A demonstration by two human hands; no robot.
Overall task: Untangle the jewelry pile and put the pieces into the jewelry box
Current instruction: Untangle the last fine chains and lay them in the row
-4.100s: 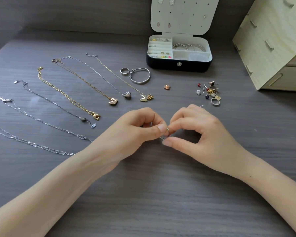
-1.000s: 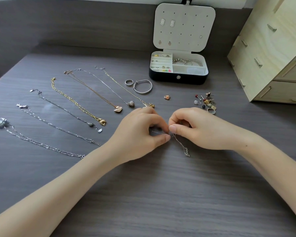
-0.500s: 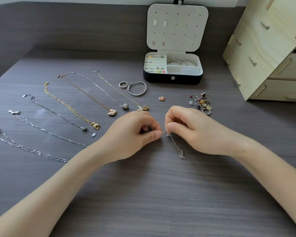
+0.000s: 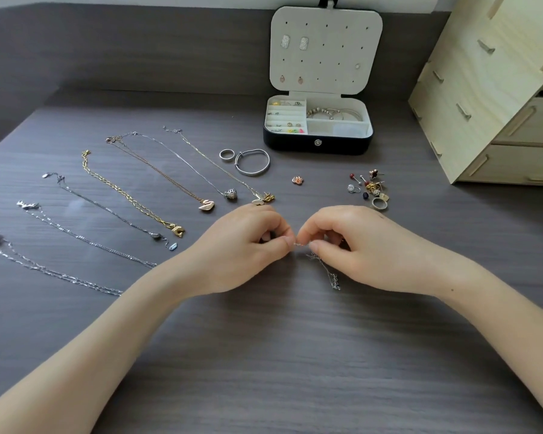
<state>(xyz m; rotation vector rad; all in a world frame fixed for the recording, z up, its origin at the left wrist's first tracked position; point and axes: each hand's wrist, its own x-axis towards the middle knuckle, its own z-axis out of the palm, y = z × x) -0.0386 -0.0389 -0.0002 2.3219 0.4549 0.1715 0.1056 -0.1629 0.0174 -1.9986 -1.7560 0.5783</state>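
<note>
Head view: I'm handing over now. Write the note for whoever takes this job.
Left hand and right hand: both pinch the thin silver chain between them; its loose end trails beside the right palm.
Done: seven necklaces lie straightened in a row on the grey wood-grain table, at left. The open black jewelry box at the back holds some pieces.
Left: free this chain, then box the necklaces, the silver bangle, the silver ring, the rose-gold flower piece and the small earring pile.

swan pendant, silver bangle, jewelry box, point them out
swan pendant [image 4: 206, 205]: head view, on the swan's body
silver bangle [image 4: 252, 173]: head view, on its near rim
jewelry box [image 4: 292, 145]: head view, on its dark front wall
</note>
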